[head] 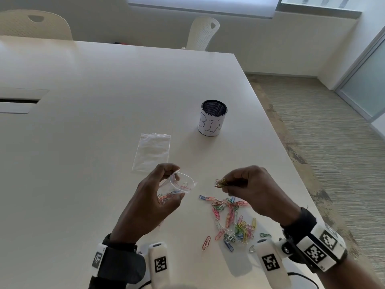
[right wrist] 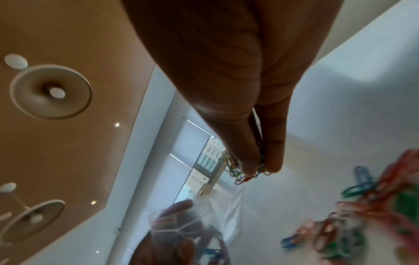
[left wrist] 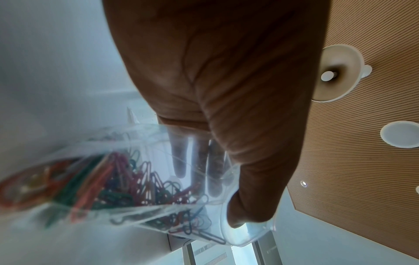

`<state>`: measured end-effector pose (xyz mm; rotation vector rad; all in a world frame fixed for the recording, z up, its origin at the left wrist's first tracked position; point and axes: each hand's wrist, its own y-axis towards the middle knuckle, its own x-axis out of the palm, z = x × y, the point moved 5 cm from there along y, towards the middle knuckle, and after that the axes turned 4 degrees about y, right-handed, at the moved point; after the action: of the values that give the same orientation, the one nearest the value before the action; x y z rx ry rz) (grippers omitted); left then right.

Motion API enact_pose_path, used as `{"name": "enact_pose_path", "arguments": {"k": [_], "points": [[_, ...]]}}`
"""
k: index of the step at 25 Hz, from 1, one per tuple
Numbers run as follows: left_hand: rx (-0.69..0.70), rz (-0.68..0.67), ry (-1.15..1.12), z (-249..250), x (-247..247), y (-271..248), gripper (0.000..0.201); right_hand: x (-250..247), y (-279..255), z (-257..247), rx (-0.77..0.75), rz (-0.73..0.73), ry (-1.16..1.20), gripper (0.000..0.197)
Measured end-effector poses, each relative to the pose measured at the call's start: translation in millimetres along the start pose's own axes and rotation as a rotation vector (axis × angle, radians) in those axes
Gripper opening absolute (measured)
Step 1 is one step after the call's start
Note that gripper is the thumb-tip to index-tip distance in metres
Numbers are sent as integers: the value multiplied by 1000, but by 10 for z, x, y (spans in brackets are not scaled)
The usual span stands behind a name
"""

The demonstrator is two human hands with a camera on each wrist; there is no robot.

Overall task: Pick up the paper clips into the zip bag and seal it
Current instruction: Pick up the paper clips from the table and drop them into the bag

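Note:
My left hand (head: 158,190) grips a clear zip bag (head: 182,183) just above the table, its round mouth held wide and facing right. Coloured paper clips lie inside the zip bag (left wrist: 127,182), and my thumb (left wrist: 247,213) hooks over its rim. My right hand (head: 243,184) pinches a small bunch of paper clips (head: 220,182) a short way right of the bag mouth; the same bunch (right wrist: 244,172) shows between thumb and fingertips in the right wrist view. A loose pile of coloured paper clips (head: 233,220) lies on the white table (head: 83,142) under my right hand.
A second, flat zip bag (head: 153,152) lies on the table behind my left hand. A black mesh cup with a white handwritten label (head: 212,117) stands further back right. The table's right edge (head: 291,159) runs close to the pile. Two white chairs stand at the far side.

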<state>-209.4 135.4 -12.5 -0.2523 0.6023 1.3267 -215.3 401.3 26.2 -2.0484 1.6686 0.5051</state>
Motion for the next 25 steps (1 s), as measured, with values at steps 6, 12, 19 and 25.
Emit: {"name": "enact_pose_path", "arguments": {"k": [6,12,19,25], "points": [[0,-23,-12,36,14,-3,57,220,149,-663,-236,-71,-29,12],[-3,-15,-22,92,4,-5,52,645,313,-880,-417,-189,-319,9],[4,-13,-29,68,-5,-14,53,199,328,-714,-338,9,-216,13],[10,-12,-28,52,0,-18,55,328,257,-66,-239,-220,-385,18]]}}
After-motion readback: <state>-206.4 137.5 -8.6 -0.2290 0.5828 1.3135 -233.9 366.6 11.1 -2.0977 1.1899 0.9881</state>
